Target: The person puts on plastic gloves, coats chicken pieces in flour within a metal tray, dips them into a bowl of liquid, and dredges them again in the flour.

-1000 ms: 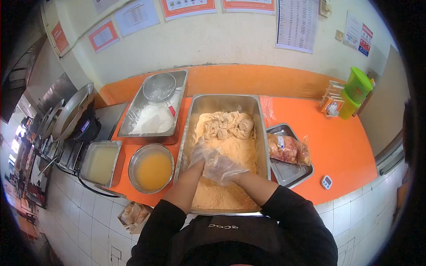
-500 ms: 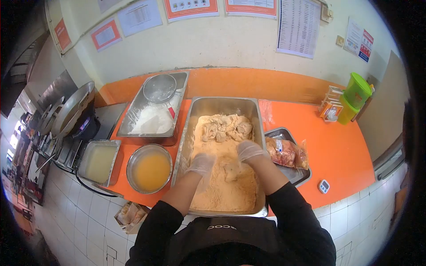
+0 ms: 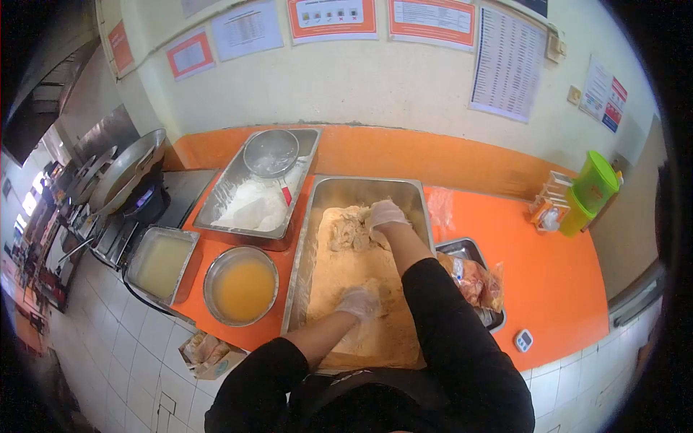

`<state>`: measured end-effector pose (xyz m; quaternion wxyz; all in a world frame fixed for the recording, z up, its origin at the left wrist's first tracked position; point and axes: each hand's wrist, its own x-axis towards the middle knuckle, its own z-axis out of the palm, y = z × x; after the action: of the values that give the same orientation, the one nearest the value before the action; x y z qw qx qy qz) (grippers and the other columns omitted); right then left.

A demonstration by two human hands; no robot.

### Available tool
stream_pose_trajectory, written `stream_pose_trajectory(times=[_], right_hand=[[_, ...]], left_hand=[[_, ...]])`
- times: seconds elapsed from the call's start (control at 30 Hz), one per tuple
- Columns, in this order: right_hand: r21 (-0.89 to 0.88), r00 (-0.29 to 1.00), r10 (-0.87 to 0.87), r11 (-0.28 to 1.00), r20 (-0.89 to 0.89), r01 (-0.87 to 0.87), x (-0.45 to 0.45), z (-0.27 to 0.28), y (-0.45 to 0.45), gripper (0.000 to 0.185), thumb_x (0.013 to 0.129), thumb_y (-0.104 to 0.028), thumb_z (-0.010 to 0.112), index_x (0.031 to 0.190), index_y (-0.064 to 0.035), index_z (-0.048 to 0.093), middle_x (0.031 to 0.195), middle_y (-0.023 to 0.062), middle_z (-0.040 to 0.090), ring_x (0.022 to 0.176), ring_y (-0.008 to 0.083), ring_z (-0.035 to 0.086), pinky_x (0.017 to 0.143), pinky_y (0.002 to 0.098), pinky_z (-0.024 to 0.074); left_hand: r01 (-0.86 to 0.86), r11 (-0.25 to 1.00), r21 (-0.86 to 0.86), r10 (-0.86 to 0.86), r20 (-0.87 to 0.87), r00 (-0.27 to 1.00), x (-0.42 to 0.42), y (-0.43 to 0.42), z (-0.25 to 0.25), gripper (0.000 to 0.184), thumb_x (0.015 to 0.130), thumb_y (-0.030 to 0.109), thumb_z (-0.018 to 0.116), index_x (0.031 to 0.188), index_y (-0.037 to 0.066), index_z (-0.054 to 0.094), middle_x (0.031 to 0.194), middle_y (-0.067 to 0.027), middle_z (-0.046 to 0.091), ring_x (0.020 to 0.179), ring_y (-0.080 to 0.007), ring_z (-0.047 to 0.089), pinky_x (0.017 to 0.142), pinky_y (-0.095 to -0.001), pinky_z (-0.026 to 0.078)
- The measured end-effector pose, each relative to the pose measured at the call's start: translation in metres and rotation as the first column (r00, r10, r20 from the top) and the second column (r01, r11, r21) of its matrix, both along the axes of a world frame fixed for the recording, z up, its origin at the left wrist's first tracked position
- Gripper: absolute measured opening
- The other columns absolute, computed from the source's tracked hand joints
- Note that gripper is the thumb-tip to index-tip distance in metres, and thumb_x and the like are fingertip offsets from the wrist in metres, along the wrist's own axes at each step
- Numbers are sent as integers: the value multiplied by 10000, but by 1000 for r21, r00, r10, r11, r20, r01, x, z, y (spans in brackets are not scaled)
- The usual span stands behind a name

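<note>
A deep steel pan [image 3: 294, 285] holds orange-tinted flour [image 3: 339, 270]. At its far end lies a heap of flour-coated pieces, apparently chicken [image 3: 348, 234]. My right hand [image 3: 387, 215], in a clear plastic glove, has its fingers curled down on the right side of that heap, closed on a coated piece partly hidden beneath it. My left hand [image 3: 359, 303], gloved too, is low in the flour near the pan's front half, against another coated piece [image 3: 382, 292]. Blur and flour hide the left fingers.
Left stand a bowl of orange liquid [image 3: 245, 289], a pan of pale liquid [image 3: 164, 267] and a white-flour pan [image 3: 245, 229] with a sieve [image 3: 271, 153]. Right are bagged raw meat [image 3: 473, 281] on a tray, a timer [image 3: 523, 340] and green containers [image 3: 592, 191]. A wok [image 3: 130, 173] stands far left.
My right hand has moved away from me to the heap at the far end. My left hand has shifted right and nearer, to the loose coated piece. The camera view has tilted slightly.
</note>
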<state>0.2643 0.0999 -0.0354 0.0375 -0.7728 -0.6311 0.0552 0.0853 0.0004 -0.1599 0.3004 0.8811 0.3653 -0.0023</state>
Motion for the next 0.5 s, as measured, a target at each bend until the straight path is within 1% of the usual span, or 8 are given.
stream_pose_trajectory(times=[0.03, 0.13, 0.23, 0.33, 0.37, 0.4, 0.43, 0.5], right_hand=[[3, 1000, 5, 1000, 14, -5, -9, 6, -4, 243, 763, -168, 498, 881, -39, 668, 956, 198, 615, 974, 311, 575, 840, 368, 453], [123, 995, 89, 988, 54, -95, -13, -6, 3, 264, 759, -202, 502, 878, -34, 667, 938, 190, 623, 952, 307, 585, 831, 369, 456], [43, 982, 179, 982, 64, -182, -9, -20, 18, 258, 756, -177, 503, 892, -29, 664, 962, 182, 620, 950, 307, 586, 824, 379, 457], [48, 987, 66, 997, -149, -60, -7, -27, 38, 250, 750, -164, 518, 901, -26, 661, 984, 184, 614, 963, 303, 582, 831, 374, 457], [26, 985, 49, 999, -164, -45, -5, -28, 41, 247, 748, -157, 523, 907, -25, 659, 988, 188, 612, 966, 305, 582, 830, 374, 459], [2, 984, 30, 1000, -177, -30, -6, -24, 39, 245, 747, -150, 527, 912, -25, 658, 991, 191, 610, 968, 306, 581, 828, 373, 461], [-23, 982, 9, 1000, -188, -13, -6, -20, 36, 244, 746, -143, 531, 917, -24, 656, 994, 194, 608, 970, 308, 580, 827, 372, 463], [-40, 972, -26, 999, -232, 17, -8, -7, 31, 251, 738, -141, 543, 930, -23, 652, 1008, 200, 601, 977, 309, 578, 827, 371, 464]], left_hand=[[-5, 1000, -7, 5, 34, 999, 1, -3, 7, 377, 730, 365, 579, 926, 50, 644, 961, -178, 619, 909, -333, 583, 763, -423, 445], [-124, 992, -5, 123, -116, 986, 11, -22, 38, 314, 735, 296, 568, 900, 40, 646, 921, -184, 623, 867, -334, 589, 753, -412, 450], [-74, 997, -1, 74, -118, 990, 14, -20, 18, 311, 733, 302, 565, 874, 39, 653, 907, -198, 619, 860, -344, 585, 746, -416, 450], [-16, 1000, -4, 15, -113, 993, 14, -24, 10, 407, 747, 358, 547, 999, 42, 591, 904, -192, 607, 839, -345, 581, 733, -423, 444], [-46, 999, 9, 47, -115, 992, 14, -27, 12, 413, 747, 363, 545, 1000, 39, 586, 916, -190, 607, 844, -343, 582, 736, -424, 445], [-75, 997, 20, 76, -114, 991, 15, -34, 36, 420, 748, 369, 542, 1000, 35, 581, 928, -188, 607, 848, -341, 583, 738, -426, 446], [-101, 994, 31, 104, -112, 988, 17, -38, 50, 427, 749, 374, 540, 1001, 32, 576, 941, -186, 607, 853, -339, 584, 741, -427, 447], [-137, 990, 20, 139, -130, 982, 18, -36, 48, 434, 753, 380, 535, 1009, 31, 568, 947, -180, 609, 855, -335, 587, 745, -428, 448]])
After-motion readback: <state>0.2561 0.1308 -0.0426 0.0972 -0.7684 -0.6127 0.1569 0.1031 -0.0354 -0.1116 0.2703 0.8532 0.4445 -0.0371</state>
